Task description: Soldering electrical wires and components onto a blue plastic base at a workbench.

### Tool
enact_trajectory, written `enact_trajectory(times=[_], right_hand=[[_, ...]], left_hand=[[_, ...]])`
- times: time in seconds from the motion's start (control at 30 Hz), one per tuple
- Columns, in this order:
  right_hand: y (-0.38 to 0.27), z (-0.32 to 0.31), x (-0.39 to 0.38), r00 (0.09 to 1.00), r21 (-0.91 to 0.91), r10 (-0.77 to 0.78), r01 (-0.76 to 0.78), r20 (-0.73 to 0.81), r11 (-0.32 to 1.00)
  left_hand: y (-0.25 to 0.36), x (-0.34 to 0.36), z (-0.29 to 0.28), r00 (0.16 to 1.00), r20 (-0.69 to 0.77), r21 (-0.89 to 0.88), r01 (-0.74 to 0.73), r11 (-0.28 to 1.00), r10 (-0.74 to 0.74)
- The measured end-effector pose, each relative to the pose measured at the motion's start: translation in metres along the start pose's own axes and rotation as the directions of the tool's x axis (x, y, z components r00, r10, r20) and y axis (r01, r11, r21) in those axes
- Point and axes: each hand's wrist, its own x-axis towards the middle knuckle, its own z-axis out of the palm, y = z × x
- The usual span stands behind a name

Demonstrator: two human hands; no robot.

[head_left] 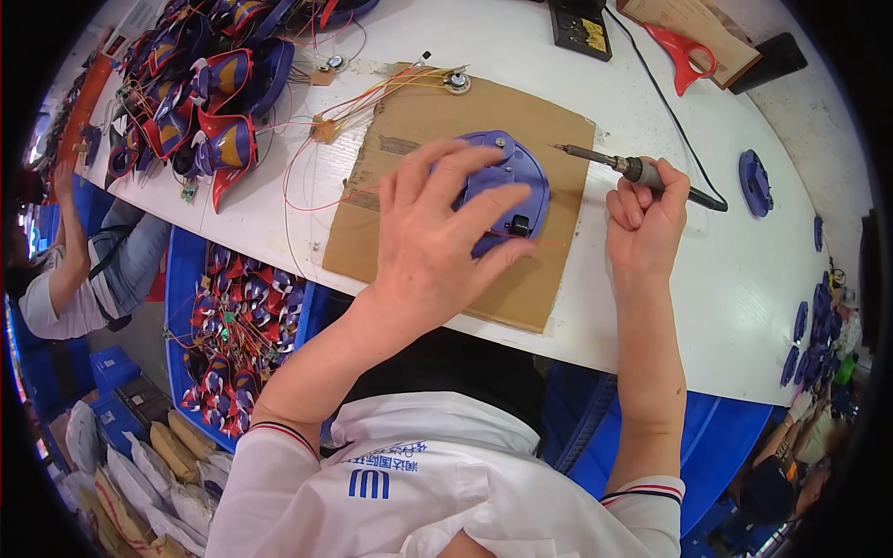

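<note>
A rounded purple plastic shell (532, 177) lies on a brown cardboard sheet (569, 149) in front of me. Small screws show near its top, and a black square component (519, 225) sits near its lower edge. My left hand (433, 219) is spread across the shell's left side, thumb at the lower edge and fingers over the top, steadying it. Beside the thumb runs a thin red wire (551, 244). In my right hand (646, 219) is a soldering iron (640, 171), gripped by its handle, its tip pointing left, apart from the shell.
Red, purple and yellow toy assemblies (223, 149) with loose wires pile up at the left; more fill a blue bin (177, 307) below. Round speakers (457, 82) lie on the cardboard's far edge. A purple part (755, 184) and red-handled tool (684, 58) are at right. Another person sits left.
</note>
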Motion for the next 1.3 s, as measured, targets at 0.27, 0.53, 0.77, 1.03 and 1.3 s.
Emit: enact_trajectory(times=[0.27, 0.53, 0.77, 1.03, 1.3], right_hand=[[0.002, 0.005, -0.003, 0.999, -0.039, -0.004, 0.002, -0.045, 0.999], [0.003, -0.001, 0.001, 1.000, -0.037, 0.000, -0.001, -0.030, 0.999], [0.002, -0.004, 0.002, 1.000, 0.001, -0.002, 0.002, 0.000, 1.000], [0.004, -0.003, 0.002, 1.000, 0.004, -0.007, 0.007, 0.030, 1.000], [0.006, -0.004, 0.001, 0.999, -0.004, 0.013, -0.013, 0.031, 1.000]], left_hand=[[0.001, 0.000, 0.010, 0.991, 0.017, -0.050, -0.130, 0.990, 0.131], [0.012, -0.007, -0.008, 0.988, 0.076, -0.107, -0.127, 0.986, 0.135], [0.006, -0.021, -0.033, 0.984, 0.145, -0.152, -0.086, 0.985, 0.108], [0.020, -0.051, -0.015, 0.930, 0.274, -0.228, -0.185, 0.956, 0.245], [0.020, -0.053, -0.011, 0.910, 0.325, -0.176, -0.207, 0.962, 0.256]])
